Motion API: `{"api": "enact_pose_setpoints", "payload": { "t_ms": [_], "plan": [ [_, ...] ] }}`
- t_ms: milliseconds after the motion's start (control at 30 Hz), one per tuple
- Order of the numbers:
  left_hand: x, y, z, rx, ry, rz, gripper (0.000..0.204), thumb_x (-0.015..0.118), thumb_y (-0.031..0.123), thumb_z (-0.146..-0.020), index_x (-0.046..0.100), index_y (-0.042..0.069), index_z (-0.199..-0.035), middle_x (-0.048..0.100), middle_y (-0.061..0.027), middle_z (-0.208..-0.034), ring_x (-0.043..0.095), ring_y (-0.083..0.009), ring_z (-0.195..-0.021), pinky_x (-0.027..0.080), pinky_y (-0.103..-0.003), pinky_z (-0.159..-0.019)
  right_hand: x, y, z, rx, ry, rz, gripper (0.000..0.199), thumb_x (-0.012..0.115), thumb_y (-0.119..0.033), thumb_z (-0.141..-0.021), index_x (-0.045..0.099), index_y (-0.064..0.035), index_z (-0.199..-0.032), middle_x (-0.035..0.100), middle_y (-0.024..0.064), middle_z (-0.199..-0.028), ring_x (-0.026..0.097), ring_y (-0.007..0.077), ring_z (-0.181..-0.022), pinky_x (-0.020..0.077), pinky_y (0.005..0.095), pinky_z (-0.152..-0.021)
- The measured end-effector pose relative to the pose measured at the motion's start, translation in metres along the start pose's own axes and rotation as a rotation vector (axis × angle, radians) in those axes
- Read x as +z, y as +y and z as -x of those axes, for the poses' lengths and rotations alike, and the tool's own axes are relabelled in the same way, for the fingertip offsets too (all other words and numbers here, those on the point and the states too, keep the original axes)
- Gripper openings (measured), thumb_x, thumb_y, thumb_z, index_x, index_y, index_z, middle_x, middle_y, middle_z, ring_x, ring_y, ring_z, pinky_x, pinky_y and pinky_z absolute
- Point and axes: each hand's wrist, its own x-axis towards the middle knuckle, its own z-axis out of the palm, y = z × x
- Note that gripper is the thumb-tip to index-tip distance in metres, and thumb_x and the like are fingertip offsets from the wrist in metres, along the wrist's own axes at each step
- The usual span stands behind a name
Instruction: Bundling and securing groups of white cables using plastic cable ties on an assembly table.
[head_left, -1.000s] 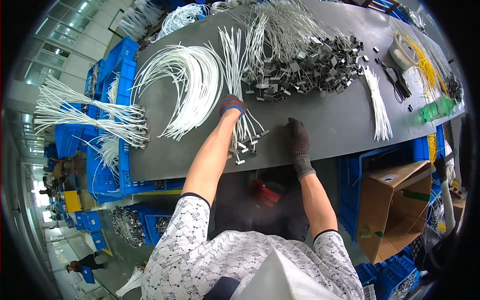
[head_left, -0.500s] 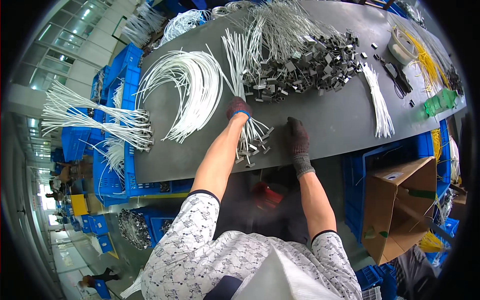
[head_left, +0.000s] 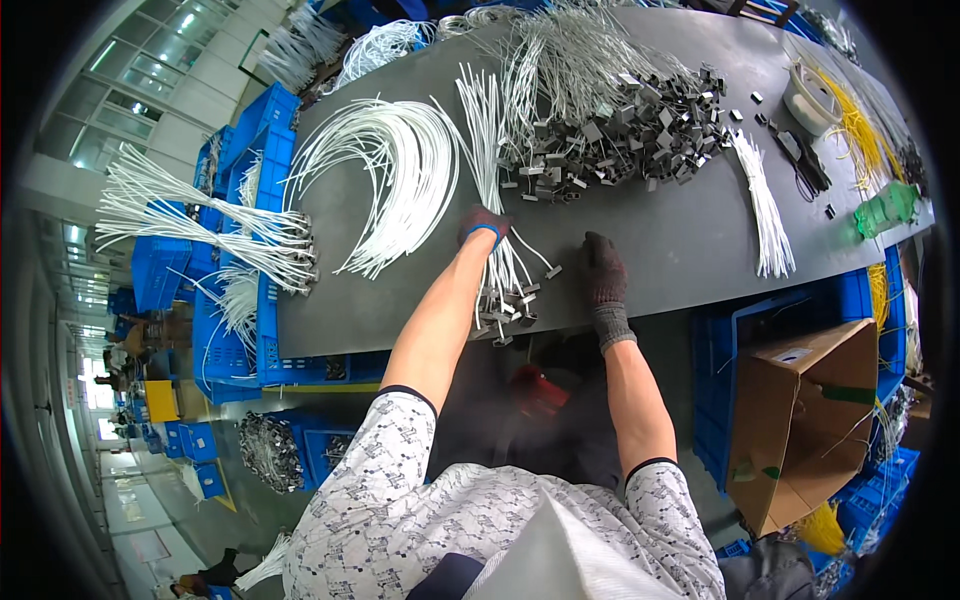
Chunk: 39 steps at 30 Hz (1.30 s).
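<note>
My left hand [head_left: 484, 228], in a dark red knitted glove, is closed around a bundle of white cables [head_left: 482, 135] on the grey table. Below that grip the cables end in small metal connectors [head_left: 508, 308], hanging at the table's near edge. One cable's connector [head_left: 553, 271] sticks out to the right of the others. My right hand [head_left: 604, 272], in a dark glove, rests on the table to the right of the bundle, holding nothing, its fingers stretched forward. Left of the bundle lies a curved fan of loose white cables [head_left: 405, 190].
Behind my hands is a heap of cables with metal connectors [head_left: 640, 135]. A tied white bundle [head_left: 762, 205], black cutters [head_left: 800, 165], a green bottle [head_left: 885, 210] and a white tub [head_left: 810, 100] lie right. Blue crates [head_left: 268, 340] and a cardboard box [head_left: 800, 420] flank the table.
The connectors under my left hand sit closer together, apart from one cable now standing out to the right. The right hand stays in about the same spot. The whole view has shifted slightly.
</note>
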Motion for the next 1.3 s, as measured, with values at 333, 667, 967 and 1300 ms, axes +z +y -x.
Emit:
{"api": "enact_pose_setpoints", "payload": {
  "t_ms": [333, 667, 967, 1300],
  "plan": [
    [-0.002, 0.018, 0.015, 0.057, 0.017, -0.056, 0.046, 0.069, 0.032, -0.076, 0.073, 0.007, -0.114, 0.069, -0.0184, -0.125, 0.067, -0.0382, -0.114, 0.055, -0.048, -0.095, 0.007, 0.009, -0.001, -0.041, 0.033, 0.043, 0.026, 0.06, -0.02, -0.096, 0.064, -0.0127, -0.12, 0.067, 0.0142, -0.114, 0.067, 0.0369, -0.102, 0.0547, 0.0439, -0.083],
    [-0.033, -0.065, 0.04, 0.072, -0.254, 0.663, 0.036, 0.068, 0.032, -0.092, 0.069, 0.007, -0.118, 0.072, -0.0117, -0.107, 0.069, -0.0259, -0.09, 0.056, -0.041, -0.082, 0.006, 0.012, -0.002, -0.063, 0.065, 0.035, 0.024, 0.058, -0.021, -0.096, 0.065, -0.0126, -0.118, 0.068, 0.0153, -0.11, 0.067, 0.0379, -0.099, 0.0546, 0.0455, -0.083],
    [-0.131, -0.141, 0.148, 0.045, -0.643, 1.226, 0.023, 0.075, 0.01, -0.086, 0.063, 0.005, -0.105, 0.069, -0.0116, -0.093, 0.071, -0.0251, -0.082, 0.061, -0.041, -0.072, 0.008, 0.014, -0.001, -0.106, 0.089, 0.052, 0.025, 0.06, -0.02, -0.094, 0.065, -0.0124, -0.117, 0.069, 0.0154, -0.109, 0.068, 0.0373, -0.098, 0.0543, 0.0451, -0.084],
    [-0.202, -0.108, 0.202, 0.607, -0.404, 1.386, 0.028, 0.075, 0.005, -0.085, 0.061, 0.001, -0.108, 0.068, -0.0121, -0.09, 0.069, -0.0231, -0.079, 0.061, -0.037, -0.071, 0.011, 0.01, 0.013, -0.161, 0.09, 0.029, 0.025, 0.06, -0.016, -0.093, 0.064, -0.0077, -0.116, 0.067, 0.0188, -0.107, 0.066, 0.0383, -0.101, 0.0534, 0.0438, -0.085]
  ]
}}
